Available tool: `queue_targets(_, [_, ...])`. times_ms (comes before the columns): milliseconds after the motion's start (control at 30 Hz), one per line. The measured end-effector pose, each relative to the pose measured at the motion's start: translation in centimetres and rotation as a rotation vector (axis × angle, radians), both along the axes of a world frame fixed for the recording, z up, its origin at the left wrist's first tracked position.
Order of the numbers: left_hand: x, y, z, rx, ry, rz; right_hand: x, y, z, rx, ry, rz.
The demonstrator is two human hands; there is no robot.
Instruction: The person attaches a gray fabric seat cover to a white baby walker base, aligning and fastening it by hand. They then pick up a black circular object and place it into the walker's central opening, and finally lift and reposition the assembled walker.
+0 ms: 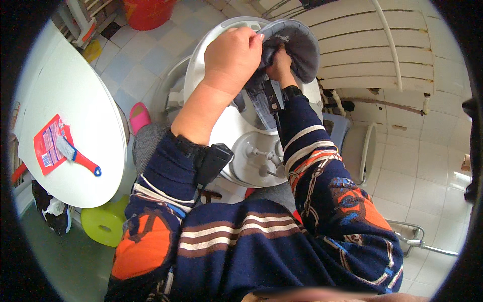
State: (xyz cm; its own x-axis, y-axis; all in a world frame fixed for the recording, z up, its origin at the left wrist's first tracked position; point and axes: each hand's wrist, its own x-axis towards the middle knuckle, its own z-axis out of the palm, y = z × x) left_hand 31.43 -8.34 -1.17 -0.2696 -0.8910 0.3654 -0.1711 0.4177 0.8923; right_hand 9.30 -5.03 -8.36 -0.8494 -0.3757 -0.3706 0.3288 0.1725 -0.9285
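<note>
Over the white washing machine [221, 128], holding a dark grey cap [298, 49] with rounded brim [312, 53] pointed right and away, long axis partly hidden by the grip. Pinching its left edge with the left hand [234, 55], gripping its middle with the right hand [282, 64].

Navy sweater [236, 267], cream-brown stripes [214, 231], orange patches [143, 246]; black wristbands [190, 148]; pink slipper [140, 118].
</note>
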Motion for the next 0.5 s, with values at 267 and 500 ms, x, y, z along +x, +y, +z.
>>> queue_targets(267, [-0.1,0.0,-0.3,-0.045,0.007,0.023,1.1,-1.1,-0.4,0.106,0.211,-0.073])
queue_targets(500, [-0.4,-0.1,-0.7,-0.052,-0.020,0.029,-0.7,-0.6,-2.6,0.264,0.589,0.192])
